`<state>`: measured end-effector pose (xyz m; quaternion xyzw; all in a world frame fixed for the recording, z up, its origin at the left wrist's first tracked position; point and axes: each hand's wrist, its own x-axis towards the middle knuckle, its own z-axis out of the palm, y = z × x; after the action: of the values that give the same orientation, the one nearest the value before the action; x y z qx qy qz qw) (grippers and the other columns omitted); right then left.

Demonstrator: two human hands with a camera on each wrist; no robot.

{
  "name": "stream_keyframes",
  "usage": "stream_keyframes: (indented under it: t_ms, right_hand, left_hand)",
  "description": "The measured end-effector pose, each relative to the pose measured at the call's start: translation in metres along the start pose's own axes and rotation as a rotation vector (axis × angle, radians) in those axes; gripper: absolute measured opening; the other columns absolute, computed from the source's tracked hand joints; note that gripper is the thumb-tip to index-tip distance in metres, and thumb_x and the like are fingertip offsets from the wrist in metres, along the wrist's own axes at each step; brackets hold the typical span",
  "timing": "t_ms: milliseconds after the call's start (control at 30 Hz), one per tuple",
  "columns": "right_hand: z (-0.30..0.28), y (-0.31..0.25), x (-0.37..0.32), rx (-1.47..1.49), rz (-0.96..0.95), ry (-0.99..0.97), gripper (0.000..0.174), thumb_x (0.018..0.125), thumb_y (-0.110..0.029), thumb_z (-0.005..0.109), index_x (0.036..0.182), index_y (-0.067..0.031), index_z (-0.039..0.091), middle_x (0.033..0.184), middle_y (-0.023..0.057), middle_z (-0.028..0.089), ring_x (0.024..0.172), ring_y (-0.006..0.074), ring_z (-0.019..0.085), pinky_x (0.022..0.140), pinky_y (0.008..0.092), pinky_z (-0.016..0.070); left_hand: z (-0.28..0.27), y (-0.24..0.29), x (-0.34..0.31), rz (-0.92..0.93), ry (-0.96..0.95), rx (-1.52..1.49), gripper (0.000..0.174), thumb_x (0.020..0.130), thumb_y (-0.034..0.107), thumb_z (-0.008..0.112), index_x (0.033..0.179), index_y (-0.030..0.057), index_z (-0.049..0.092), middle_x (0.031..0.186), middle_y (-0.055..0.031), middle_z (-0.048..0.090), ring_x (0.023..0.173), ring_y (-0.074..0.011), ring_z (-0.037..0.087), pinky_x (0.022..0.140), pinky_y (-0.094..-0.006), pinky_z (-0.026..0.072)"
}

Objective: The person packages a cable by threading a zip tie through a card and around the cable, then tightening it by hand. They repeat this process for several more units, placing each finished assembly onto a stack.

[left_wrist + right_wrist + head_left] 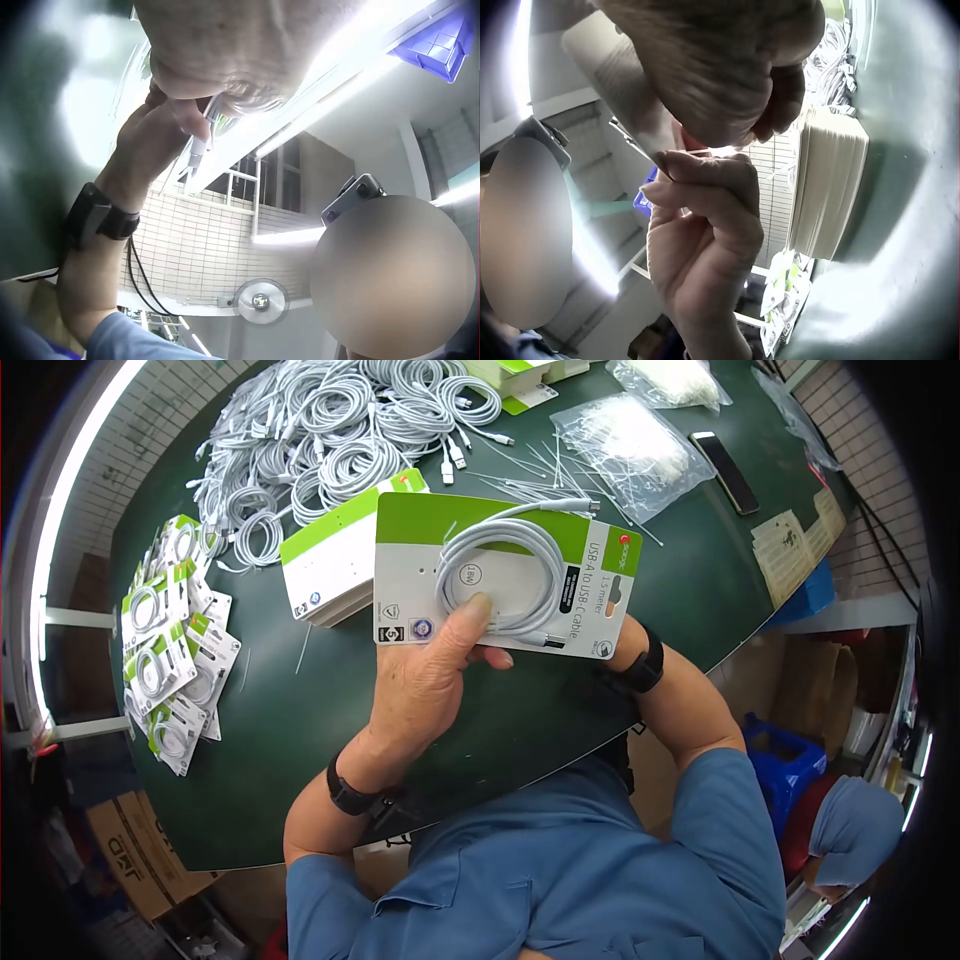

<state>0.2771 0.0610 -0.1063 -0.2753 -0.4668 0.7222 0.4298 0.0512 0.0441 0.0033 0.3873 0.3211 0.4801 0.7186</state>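
Observation:
The left hand [415, 685] grips a green and white card [405, 575], its thumb lying over the lower front. A coiled white cable [500, 532] lies on the card face, its upper connector near the top edge. Mostly hidden behind the card's right end is the right hand [628, 645]. In the left wrist view, the right hand [154, 135] has a digit at the card edge near a connector [196, 154]. The right wrist view shows the left hand [705, 232] pinching the card [622, 82], with the right hand [705, 67] above.
Coiled cables [330, 430] are heaped at the back. A stack of cards [335, 565] stands behind the left hand; carded cables [150, 670] lie at the far left. Loose ties, a bag of ties [640, 455], a phone [725, 472] and papers [790, 550] lie toward the right.

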Motion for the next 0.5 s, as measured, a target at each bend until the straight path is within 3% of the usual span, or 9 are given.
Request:
stream_keyframes:
  t_ms: [67,233,367,467,500]
  right_hand:
    - [0.009,-0.005,0.000,0.076,-0.010,0.076,0.056,0.095,-0.010,0.080,0.146,-0.0049,0.060,0.138,0.0092,0.068,0.120,0.0163,0.068,0.097,0.0317,0.0596]
    - [0.022,-0.011,0.004,-0.058,-0.149,0.024,0.057,0.096,-0.011,0.078,0.149,-0.0051,0.058,0.139,0.0092,0.068,0.120,0.0154,0.067,0.095,0.0309,0.0600]
    - [0.022,-0.011,0.017,0.088,-0.177,0.056,0.046,0.100,-0.019,0.076,0.141,-0.0046,0.062,0.134,0.0070,0.069,0.114,0.0141,0.068,0.090,0.0305,0.0611]
    - [0.018,-0.028,0.043,0.283,-0.162,-0.033,0.035,0.102,-0.028,0.075,0.123,-0.0026,0.065,0.123,0.0050,0.070,0.105,0.0114,0.068,0.087,0.0292,0.0605]
    - [0.020,-0.038,0.044,0.269,-0.171,-0.035,0.035,0.102,-0.028,0.075,0.123,-0.0026,0.065,0.123,0.0050,0.070,0.105,0.0114,0.068,0.087,0.0292,0.0605]
  left_hand:
    - [0.001,0.002,-0.001,-0.026,0.021,-0.039,0.045,0.101,0.008,0.072,0.141,-0.0007,0.052,0.123,-0.0140,0.068,0.096,-0.0217,0.073,0.065,-0.0320,0.0627]
    - [0.003,0.003,-0.004,-0.035,0.055,-0.054,0.048,0.098,0.005,0.075,0.140,0.0010,0.054,0.123,-0.0127,0.069,0.097,-0.0207,0.072,0.065,-0.0317,0.0622]
    - [-0.002,-0.003,-0.001,-0.042,0.071,0.010,0.049,0.094,0.000,0.078,0.138,0.0022,0.056,0.121,-0.0110,0.069,0.096,-0.0188,0.071,0.065,-0.0304,0.0605]
    - [-0.001,0.001,0.000,-0.054,0.054,0.042,0.049,0.092,-0.004,0.077,0.136,0.0034,0.058,0.118,-0.0097,0.069,0.095,-0.0171,0.070,0.064,-0.0281,0.0582]
    - [0.001,0.001,-0.001,-0.042,0.043,0.039,0.049,0.092,-0.004,0.077,0.136,0.0034,0.058,0.118,-0.0097,0.069,0.095,-0.0171,0.070,0.064,-0.0281,0.0582]
